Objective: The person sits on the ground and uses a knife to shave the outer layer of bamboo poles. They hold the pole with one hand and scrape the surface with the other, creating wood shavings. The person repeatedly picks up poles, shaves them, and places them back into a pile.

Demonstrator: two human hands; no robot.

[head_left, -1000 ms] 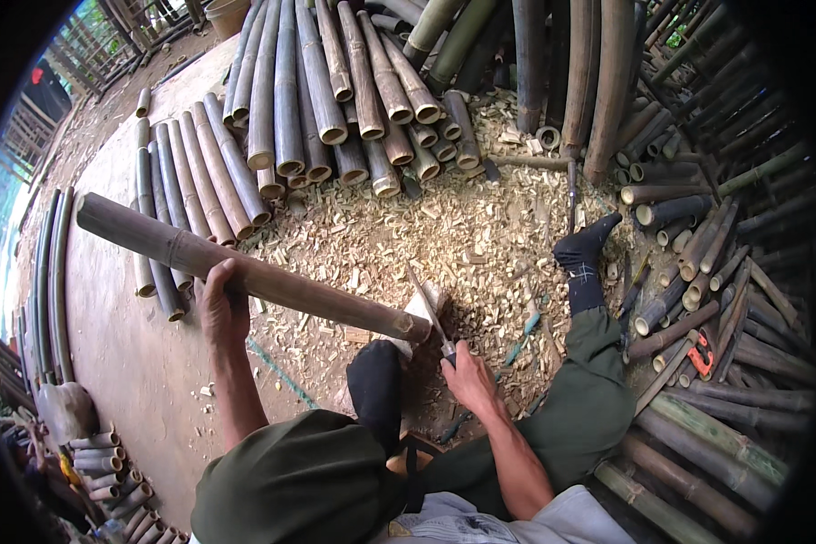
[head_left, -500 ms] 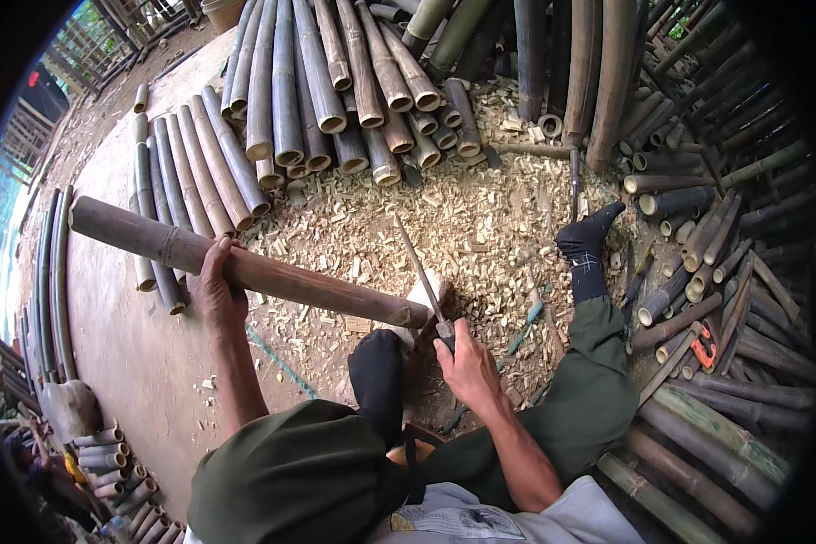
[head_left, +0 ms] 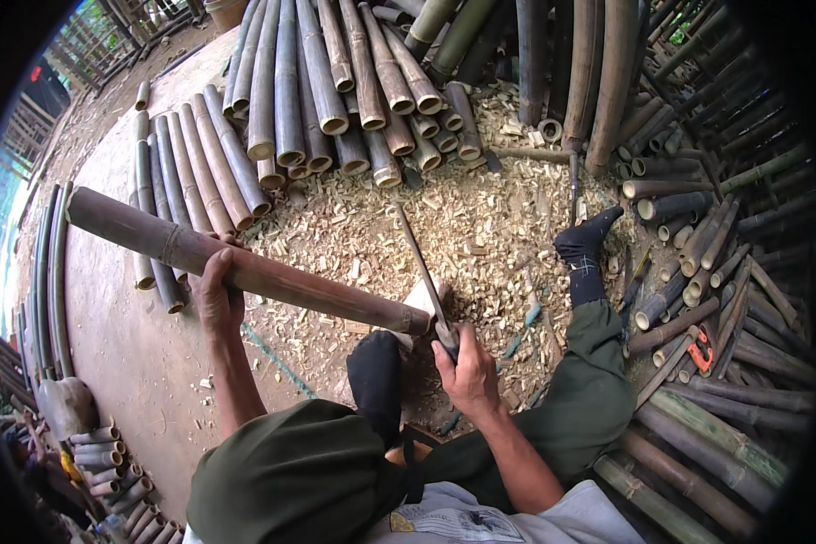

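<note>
A long brown bamboo pole (head_left: 308,290) slants across in front of me, its far-left end raised and its right end low by a pale block (head_left: 421,297). My left hand (head_left: 216,288) is wrapped round the pole left of its middle, near a node. In my right hand (head_left: 471,372) is the dark handle of a long-bladed knife (head_left: 417,251), the blade pointing up and away. The blade's lower part lies right beside the pole's right end; whether it touches cannot be told. My dark-socked foot (head_left: 375,376) is just below that end.
Pale wood chips (head_left: 490,236) cover the ground ahead. Cut bamboo lengths (head_left: 286,91) lie stacked at the far side, with more bamboo (head_left: 689,272) piled on the right, where an orange-handled saw (head_left: 700,351) rests. A green cord (head_left: 276,361) lies near my left knee.
The pole has turned slightly in my left hand, whose grip has shifted a little. My right hand and the knife have moved slightly, staying by the pole's right end.
</note>
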